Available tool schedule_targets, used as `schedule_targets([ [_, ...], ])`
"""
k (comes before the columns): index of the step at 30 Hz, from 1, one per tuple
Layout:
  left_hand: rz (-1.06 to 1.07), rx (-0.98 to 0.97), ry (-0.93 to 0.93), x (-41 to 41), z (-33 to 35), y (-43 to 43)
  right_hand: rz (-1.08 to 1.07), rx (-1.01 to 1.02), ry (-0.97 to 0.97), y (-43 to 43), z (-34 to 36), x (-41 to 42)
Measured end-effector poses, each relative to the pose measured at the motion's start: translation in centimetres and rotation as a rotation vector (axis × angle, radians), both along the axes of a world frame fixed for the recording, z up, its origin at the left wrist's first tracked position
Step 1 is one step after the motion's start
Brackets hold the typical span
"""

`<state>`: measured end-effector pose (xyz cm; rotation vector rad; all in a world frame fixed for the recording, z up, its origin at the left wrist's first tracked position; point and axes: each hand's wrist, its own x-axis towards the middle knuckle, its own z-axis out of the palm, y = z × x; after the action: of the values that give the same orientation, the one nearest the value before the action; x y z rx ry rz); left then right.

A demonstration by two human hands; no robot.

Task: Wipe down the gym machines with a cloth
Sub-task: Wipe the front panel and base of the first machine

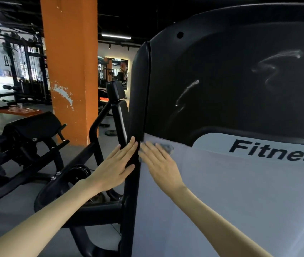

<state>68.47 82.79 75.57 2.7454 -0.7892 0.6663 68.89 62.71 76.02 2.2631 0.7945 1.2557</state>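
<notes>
A: Where's the cloth sitting vs the grips?
B: Grey cloth (167, 147) is lying flat under the right grip (158, 164), pressed onto the white panel (221, 201) of the machine (258, 112). It's poking out past the fingertips, and a bit is showing at the thumb side.
A: Right grip state?
B: Released. Fingers are lying straight and the palm is pressing. Nothing is curling round the cloth.
A: Left?
B: Left grip (117, 167) is also released, with straight fingers lying flat on the black edge post (138, 93), just beside the right grip. Can't tell if it's touching the cloth.
A: Surface?
B: Black cover (221, 62) above the white panel is showing pale smear streaks (186, 91). "Fitness" lettering (277, 151) is running off the right edge.
A: Containers?
B: A small cup-like item (19, 105) is standing on the orange worktop (11, 110) far left. It's too small to tell what's in it.
A: Around it?
B: Orange pillar (69, 71) is standing behind on the left, and a black padded bench (34, 125) is sitting in front of it. A weight plate (111, 132) is lying on the grey floor (8, 219).
</notes>
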Motion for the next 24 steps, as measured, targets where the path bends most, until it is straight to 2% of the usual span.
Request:
schedule_targets([
  [4,-0.005,0.070,0.012,0.4,0.2,0.8,-0.042,-0.257,0.147,-0.2,-5.5,-0.3],
  [7,-0.036,0.017,0.043,0.8,0.1,1.2,-0.020,-0.302,0.159,-0.4,-6.3,-0.2],
  [11,-0.103,-0.098,0.075,1.3,-0.2,1.4,0.132,-0.084,0.024,-0.1,-0.5,0.3],
  [14,-0.101,-0.123,0.073,1.5,-0.5,1.3,0.105,0.094,-0.076,0.1,3.2,0.7],
  [16,-0.091,-0.111,0.069,1.5,-0.5,1.3,0.079,0.126,-0.081,0.1,2.6,0.7],
  [18,-0.080,-0.103,0.071,1.4,-0.4,1.2,0.049,0.028,-0.047,-0.3,-0.5,0.6],
  [21,-0.053,-0.068,0.066,1.3,-0.6,1.0,-0.029,-0.192,0.124,-1.6,-6.2,-0.3],
  [24,-0.021,-0.031,0.032,1.4,-0.7,0.9,-0.067,-0.358,0.196,-2.0,-7.8,-1.5],
])
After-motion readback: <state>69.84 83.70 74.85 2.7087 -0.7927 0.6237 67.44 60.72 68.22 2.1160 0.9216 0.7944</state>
